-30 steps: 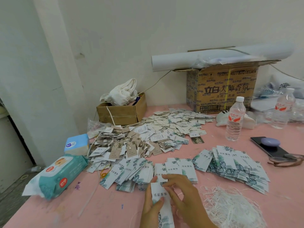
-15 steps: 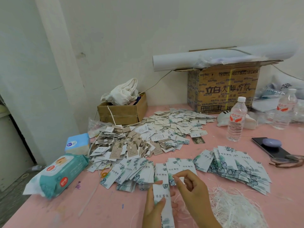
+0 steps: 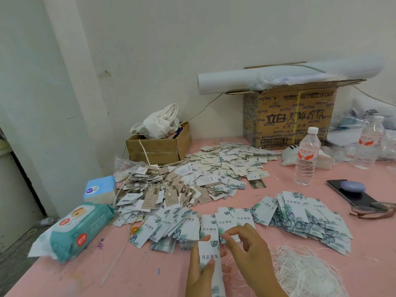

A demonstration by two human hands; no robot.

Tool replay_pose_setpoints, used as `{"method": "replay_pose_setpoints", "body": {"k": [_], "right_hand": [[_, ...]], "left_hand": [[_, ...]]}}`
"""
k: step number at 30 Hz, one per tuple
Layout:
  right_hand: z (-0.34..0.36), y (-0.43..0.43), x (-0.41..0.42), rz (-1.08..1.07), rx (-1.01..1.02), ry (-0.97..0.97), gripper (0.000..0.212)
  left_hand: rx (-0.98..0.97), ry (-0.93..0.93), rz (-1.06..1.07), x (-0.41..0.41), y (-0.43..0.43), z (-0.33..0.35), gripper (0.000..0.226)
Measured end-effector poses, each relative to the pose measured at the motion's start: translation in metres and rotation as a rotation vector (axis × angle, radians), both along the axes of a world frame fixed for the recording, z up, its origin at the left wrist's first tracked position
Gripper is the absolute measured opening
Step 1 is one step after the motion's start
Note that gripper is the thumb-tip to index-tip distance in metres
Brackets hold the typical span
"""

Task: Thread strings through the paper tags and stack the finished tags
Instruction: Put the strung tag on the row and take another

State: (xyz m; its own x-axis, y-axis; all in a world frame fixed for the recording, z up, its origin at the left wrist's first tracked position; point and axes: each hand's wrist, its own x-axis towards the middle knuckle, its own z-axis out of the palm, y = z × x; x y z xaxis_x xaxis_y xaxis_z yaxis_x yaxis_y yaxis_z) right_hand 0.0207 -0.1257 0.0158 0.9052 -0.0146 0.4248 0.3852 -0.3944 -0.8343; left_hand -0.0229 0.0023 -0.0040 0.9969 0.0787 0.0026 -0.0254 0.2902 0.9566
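My left hand (image 3: 200, 273) grips a long white paper tag (image 3: 211, 257) with a leaf print, thumb across its face, at the bottom centre. My right hand (image 3: 248, 251) is just right of the tag's top, its thumb and forefinger pinched together near the corner; any string between them is too thin to make out. A tangle of white strings (image 3: 304, 273) lies to the right of my hands. Rows of leaf-print tags (image 3: 171, 226) fan out in front of me, with another fan (image 3: 304, 219) at the right.
A big heap of strung tags (image 3: 192, 179) covers the middle of the pink table (image 3: 128, 271). A wet-wipe pack (image 3: 75, 230) and tissue pack (image 3: 99, 190) sit left. Two cardboard boxes (image 3: 158, 146), two water bottles (image 3: 306, 157), a phone (image 3: 351, 195) and glasses (image 3: 375, 210) stand behind and right.
My right hand drew back to the right, then returned to the tag's top corner. My left hand keeps hold of the tag, thumb shifted onto its face.
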Motion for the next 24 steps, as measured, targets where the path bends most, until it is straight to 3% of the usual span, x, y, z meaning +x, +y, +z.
{"method": "replay_pose_setpoints", "body": {"k": [3, 8, 18, 24], "right_hand": [[-0.001, 0.002, -0.003, 0.076, -0.113, -0.025, 0.021], [-0.002, 0.007, -0.005, 0.122, -0.126, -0.013, 0.025], [0.000, 0.005, -0.002, 0.167, -0.051, -0.036, 0.027], [0.000, 0.003, -0.001, 0.208, 0.033, 0.006, 0.029]], "left_hand": [[0.131, -0.020, 0.070, 0.003, -0.003, -0.006, 0.043], [0.327, -0.156, 0.150, 0.000, -0.009, -0.010, 0.032], [0.376, -0.161, 0.159, -0.005, -0.012, 0.003, 0.053], [0.402, -0.151, 0.150, -0.006, -0.011, 0.004, 0.049]]}}
